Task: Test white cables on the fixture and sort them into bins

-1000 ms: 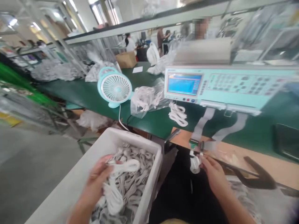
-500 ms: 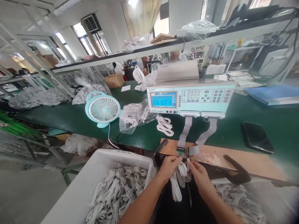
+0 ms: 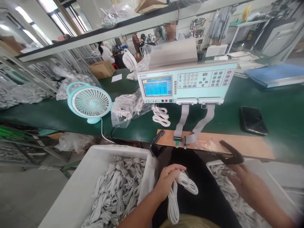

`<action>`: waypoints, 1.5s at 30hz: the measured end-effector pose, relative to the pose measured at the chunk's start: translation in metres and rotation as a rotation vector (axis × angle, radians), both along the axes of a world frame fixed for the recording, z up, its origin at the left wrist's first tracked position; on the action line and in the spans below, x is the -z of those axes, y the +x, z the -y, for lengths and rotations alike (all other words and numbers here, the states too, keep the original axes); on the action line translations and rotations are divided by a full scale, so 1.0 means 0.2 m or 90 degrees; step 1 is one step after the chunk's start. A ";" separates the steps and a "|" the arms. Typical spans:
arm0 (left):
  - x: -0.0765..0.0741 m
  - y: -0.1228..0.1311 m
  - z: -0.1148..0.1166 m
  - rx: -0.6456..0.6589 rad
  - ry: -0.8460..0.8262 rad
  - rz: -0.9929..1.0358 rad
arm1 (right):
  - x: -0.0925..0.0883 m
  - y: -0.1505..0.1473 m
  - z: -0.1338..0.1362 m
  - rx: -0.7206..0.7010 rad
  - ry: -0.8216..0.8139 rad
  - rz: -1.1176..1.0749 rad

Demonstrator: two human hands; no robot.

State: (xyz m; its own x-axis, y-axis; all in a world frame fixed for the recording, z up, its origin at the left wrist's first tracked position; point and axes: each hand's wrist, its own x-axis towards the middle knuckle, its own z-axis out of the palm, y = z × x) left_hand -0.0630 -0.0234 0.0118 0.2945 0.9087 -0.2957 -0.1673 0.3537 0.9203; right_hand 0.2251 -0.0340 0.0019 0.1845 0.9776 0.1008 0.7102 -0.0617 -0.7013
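Over two bins [image 3: 99, 158] — one cable bundle [image 3: 177, 190], left hand [image 3: 167, 179]

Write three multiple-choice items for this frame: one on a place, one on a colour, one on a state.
1. Where does the phone lie?
A. on the green bench right of the tester
B. in the left bin
C. on top of the fan

2. What colour is the housing of the desk fan?
A. red
B. light blue
C. black

3. What is the left hand doing?
A. resting flat and open on the bench
B. gripping a bundle of white cable
C. pressing a key on the tester

Answers: 1 A, the dark phone lies on the bench right of the tester. 2 B, its ring and foot are light blue. 3 B, its fingers close round the white cable bundle, which hangs below.
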 end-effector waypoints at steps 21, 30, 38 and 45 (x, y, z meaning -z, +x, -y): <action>-0.03 0.07 0.17 0.058 0.183 -0.170 | 0.06 -0.49 0.09 -0.377 -0.443 -0.771; -0.01 0.10 0.17 -0.010 0.010 -0.107 | 0.05 -0.51 0.10 -0.298 -0.304 -0.628; 0.04 0.04 0.14 0.141 -0.077 0.113 | 0.02 -0.50 0.11 -0.330 -0.327 -0.666; 0.03 0.06 0.10 0.096 -0.164 0.122 | 0.03 -0.51 0.11 -0.339 -0.318 -0.679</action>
